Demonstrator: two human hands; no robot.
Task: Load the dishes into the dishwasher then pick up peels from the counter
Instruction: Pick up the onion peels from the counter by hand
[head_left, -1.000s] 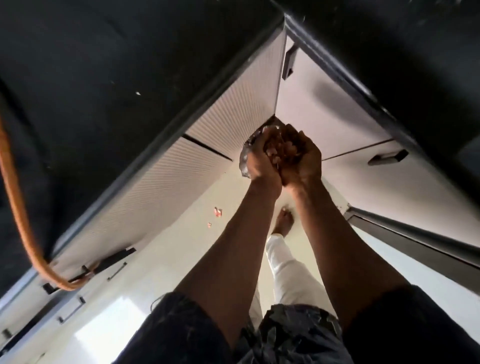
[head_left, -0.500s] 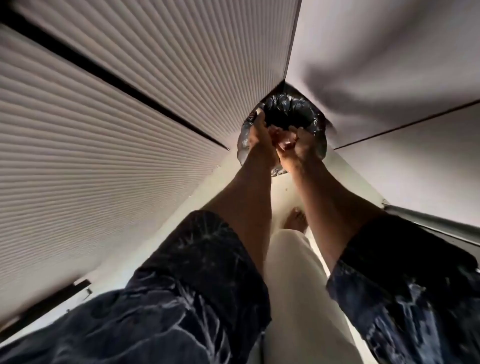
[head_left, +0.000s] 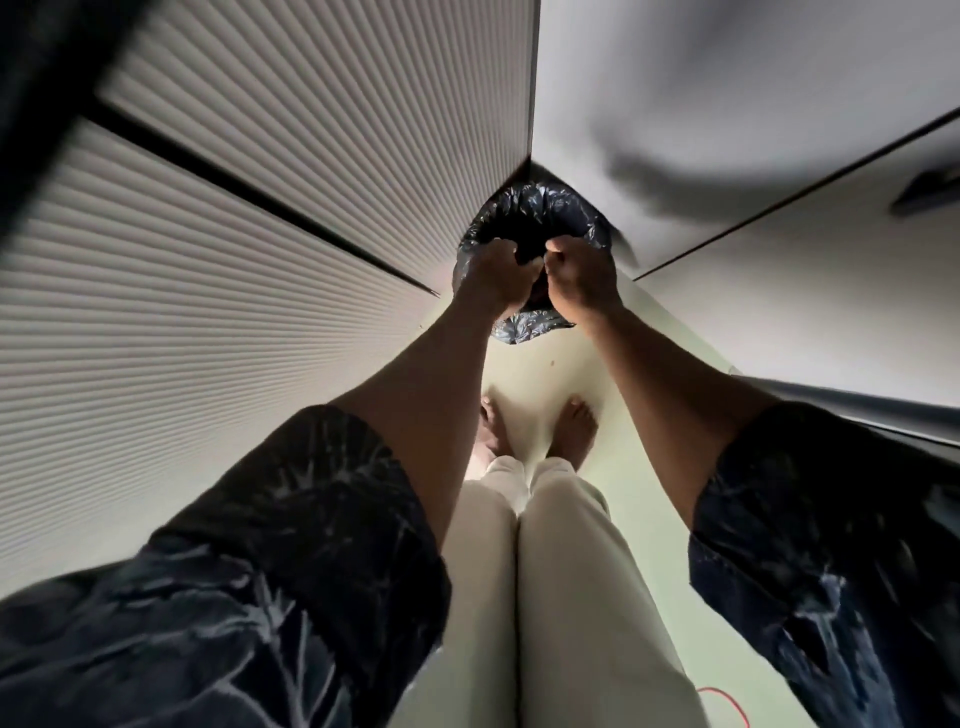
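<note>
Left hand (head_left: 497, 278) and right hand (head_left: 581, 283) side by side over black-lined bin (head_left: 540, 205), fingers of both curled in, anything held hidden, bare feet (head_left: 574, 431) near bin

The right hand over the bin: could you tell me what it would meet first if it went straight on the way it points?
Most likely the dark inside of the black bin bag, since the right hand points down into its mouth; depth is unclear.

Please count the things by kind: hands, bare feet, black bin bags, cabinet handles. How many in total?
Hands: 2 (left hand, right hand)
Bare feet: 2 (left foot, right foot)
Black bin bag: 1
Cabinet handle: 1
Total: 6
</note>
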